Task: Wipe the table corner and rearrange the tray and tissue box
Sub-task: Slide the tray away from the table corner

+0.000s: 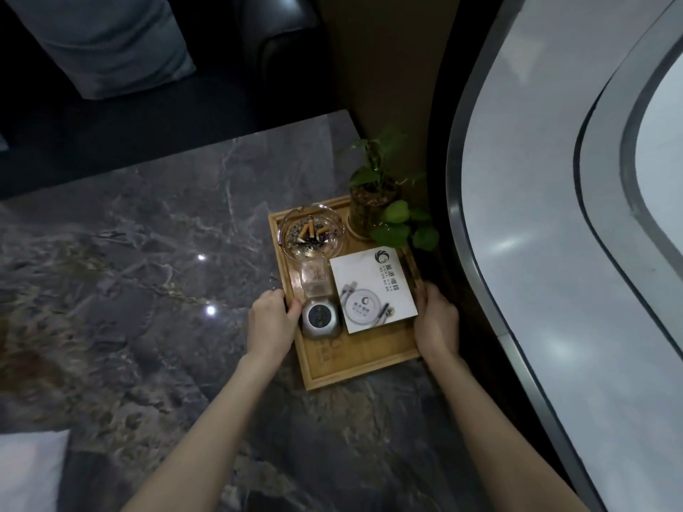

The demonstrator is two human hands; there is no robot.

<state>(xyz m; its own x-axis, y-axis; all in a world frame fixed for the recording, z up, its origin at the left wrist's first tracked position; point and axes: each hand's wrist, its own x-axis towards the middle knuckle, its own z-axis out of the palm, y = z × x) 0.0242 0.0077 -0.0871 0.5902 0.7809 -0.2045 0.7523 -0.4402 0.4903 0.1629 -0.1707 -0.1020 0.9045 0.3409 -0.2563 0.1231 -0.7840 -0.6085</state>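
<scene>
Head view, looking down at a dark marbled table beside a curved window wall. Moving left to right: bare stone fills the left side, with no cloth in sight. Next comes the left hand, its fingers curled over the left rim of a wooden tray, thumb on the inner side. On the tray, nearest that hand, sits a small round metal gadget, with a clear glass holder behind it and a glass ashtray holding cigarette butts at the far left corner. To the right lies the white square tissue box, flat and slightly turned, and behind it a potted green plant in the tray's far right corner. Last, the right hand clasps the tray's right rim, so both hands are closed on the tray. It rests at the table's right-hand corner, close to the edge. The step appears to be shifting the tray to clear the corner for wiping. Keeping it level and moving slowly would be wise, since ash, the glassware and the top-heavy plant could tip or spill.
</scene>
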